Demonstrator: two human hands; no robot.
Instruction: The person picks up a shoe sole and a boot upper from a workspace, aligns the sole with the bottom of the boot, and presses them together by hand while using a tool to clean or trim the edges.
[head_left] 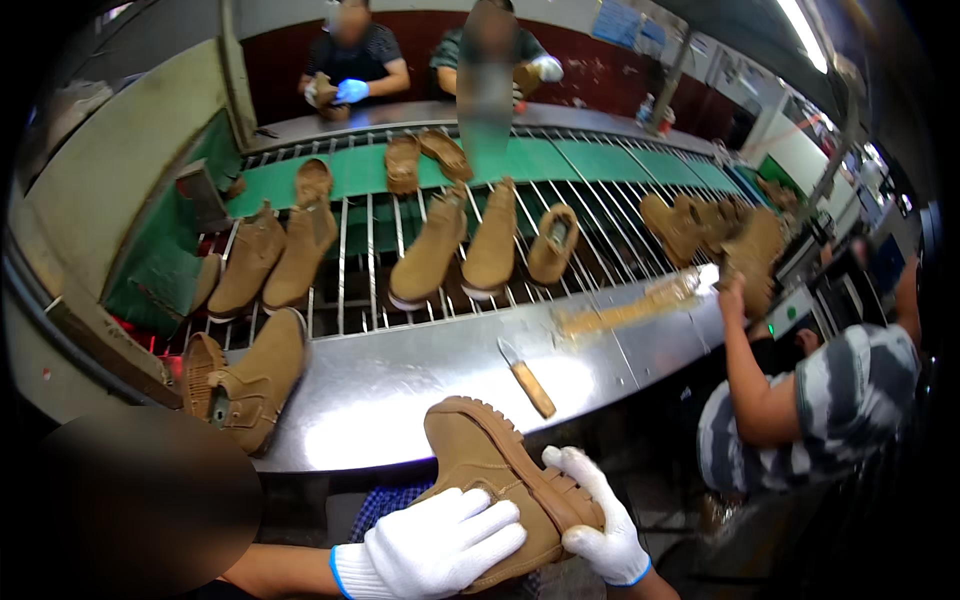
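A tan ankle boot (465, 440) with a lugged sole is tilted on its side before me, below the bench's front edge. My right hand (605, 525), in a white knit glove, grips its heel end, fingers on the sole's edge and thumb on the near side. Across the boot's upper lies my left hand (435, 540), gloved the same way, its fingers stretched out flat against it. A hand tool (530, 385) with a wooden handle and a thin metal blade rests on the bench beyond the boot. Another pair of tan boots (265, 375) leans at the bench's left end.
Several tan boots (428, 248) stand on the metal roller rack (360, 285) behind the steel bench (400, 370). A green conveyor belt (550, 160) runs beyond. Two people work across it. At right, a person in a striped shirt (790, 420) holds a boot (752, 255).
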